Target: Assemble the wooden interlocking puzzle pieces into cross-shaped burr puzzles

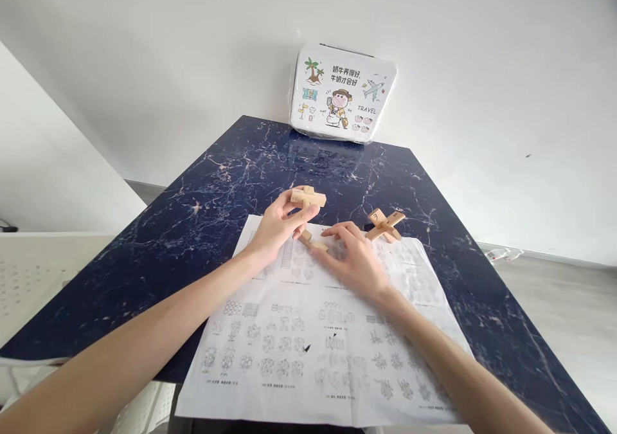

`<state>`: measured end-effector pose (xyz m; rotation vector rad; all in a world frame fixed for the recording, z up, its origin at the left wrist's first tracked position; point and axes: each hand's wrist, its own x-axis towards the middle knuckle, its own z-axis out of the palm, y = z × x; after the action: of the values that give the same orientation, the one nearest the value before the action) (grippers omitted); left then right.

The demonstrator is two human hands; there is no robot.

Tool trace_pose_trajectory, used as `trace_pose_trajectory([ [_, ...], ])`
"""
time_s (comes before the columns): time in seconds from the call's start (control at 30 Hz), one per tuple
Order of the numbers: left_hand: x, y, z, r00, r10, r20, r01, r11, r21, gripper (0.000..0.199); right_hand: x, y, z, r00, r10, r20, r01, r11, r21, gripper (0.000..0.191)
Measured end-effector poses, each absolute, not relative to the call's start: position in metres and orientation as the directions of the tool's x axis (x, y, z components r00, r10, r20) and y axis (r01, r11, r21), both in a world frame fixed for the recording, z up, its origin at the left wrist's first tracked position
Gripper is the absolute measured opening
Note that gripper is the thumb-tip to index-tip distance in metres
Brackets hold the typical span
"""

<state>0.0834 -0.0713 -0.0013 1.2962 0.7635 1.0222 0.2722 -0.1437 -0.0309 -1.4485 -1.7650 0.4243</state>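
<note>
My left hand (284, 222) is closed around a small cluster of interlocked wooden puzzle pieces (308, 198), held up above the far edge of the paper. Dark marks show on the pieces. My right hand (354, 257) rests low over the sheet, fingers curved and apart. Its thumb lies at a loose light wooden piece (319, 245); whether they touch firmly I cannot tell. Another wooden piece (305, 235) is just beyond, partly under my left hand. To the right of my right hand stands a crossed wooden puzzle (384, 226) with black marks on its bars.
Beneath my hands a large printed instruction sheet (284, 382) with line diagrams covers the near part of the dark blue marbled table (231, 164). A white case (343, 93) with cartoon prints leans against the wall at the far edge. A white perforated surface (38, 280) is at left.
</note>
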Motion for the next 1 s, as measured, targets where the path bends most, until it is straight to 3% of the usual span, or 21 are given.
trace_pose_trajectory([
  [0.1,0.085,-0.072,-0.002,0.394,0.912,0.114,-0.152,-0.058,0.987,0.063,0.273,-0.143,-0.033,-0.051,0.919,0.392,0.678,0.32,-0.662,0.023],
  [0.23,0.086,-0.076,0.001,0.393,0.909,0.139,-0.103,-0.107,0.989,0.06,0.275,-0.142,-0.027,0.057,0.935,0.35,0.617,0.243,-0.749,0.022],
  [0.47,0.086,-0.081,0.0,0.432,0.878,0.204,-0.021,-0.217,0.976,0.064,0.272,-0.145,-0.017,0.193,0.873,0.447,0.537,0.287,-0.793,0.016],
  [0.7,0.086,-0.081,-0.008,0.493,0.821,0.289,0.066,-0.367,0.928,0.071,0.272,-0.147,-0.019,0.132,0.869,0.477,0.573,0.326,-0.752,0.016],
  [1.0,0.085,-0.08,-0.008,0.559,0.79,0.253,0.057,-0.341,0.938,0.071,0.276,-0.146,-0.022,0.155,0.858,0.49,0.568,0.329,-0.754,0.015],
])
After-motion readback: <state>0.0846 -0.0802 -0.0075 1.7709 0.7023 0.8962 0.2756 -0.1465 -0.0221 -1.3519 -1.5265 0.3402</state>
